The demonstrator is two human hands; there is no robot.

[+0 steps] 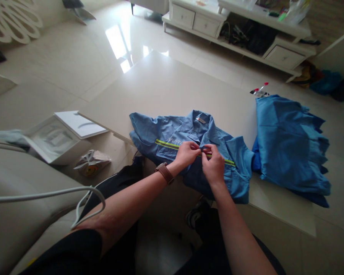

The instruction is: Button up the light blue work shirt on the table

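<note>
A blue work shirt (172,143) lies buttoned-side up on a white table (166,84), with a yellow-green reflective stripe (166,144) across its chest and a small label inside the collar. My left hand (186,154), wearing a brown leather watch strap (164,172), pinches the shirt front. My right hand (213,165) pinches the placket just beside it, and the fingertips of both hands nearly meet. Any button there is hidden by my fingers. A folded stack of blue cloth (289,147) lies to the right of the shirt.
A small red-and-white tagged item (259,91) lies beyond the blue stack. An open white box (57,139) and a plastic bag (91,162) stand left of the table. A white cable (40,195) crosses a beige sofa (17,198). A white cabinet (235,34) stands at the back.
</note>
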